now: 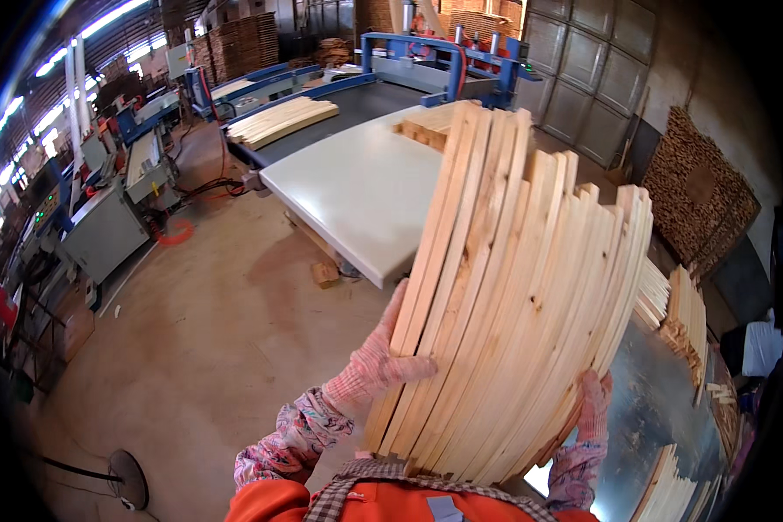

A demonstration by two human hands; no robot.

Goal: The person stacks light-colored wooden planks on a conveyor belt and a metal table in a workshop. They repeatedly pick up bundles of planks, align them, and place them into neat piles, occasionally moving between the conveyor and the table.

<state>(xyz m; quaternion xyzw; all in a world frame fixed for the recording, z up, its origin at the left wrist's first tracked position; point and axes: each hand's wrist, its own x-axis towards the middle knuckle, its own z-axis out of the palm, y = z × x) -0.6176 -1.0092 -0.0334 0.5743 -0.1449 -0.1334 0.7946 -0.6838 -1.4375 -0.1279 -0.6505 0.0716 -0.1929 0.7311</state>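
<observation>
A thick bundle of pale wooden strips (505, 296) fills the middle of the head view, held up against my front, with the strips side by side and their far ends uneven. My left hand (378, 361), in a pink knitted glove, grips the bundle's left side with the thumb across the front strips. On the right side my right hand (593, 404), gloved alike, presses around the bundle's edge; part of its fingers is hidden behind the wood. Beyond the bundle lies a white tabletop (357, 183), with a short stack of wooden pieces (426, 126) on it.
A blue-framed machine (457, 61) with a dark conveyor bed stands past the table, carrying wooden strips (283, 120). Grey machinery (104, 226) and cables are at left. To my right, a metal surface (652, 400) bears more strips. A round-based stand (129, 478) is at lower left.
</observation>
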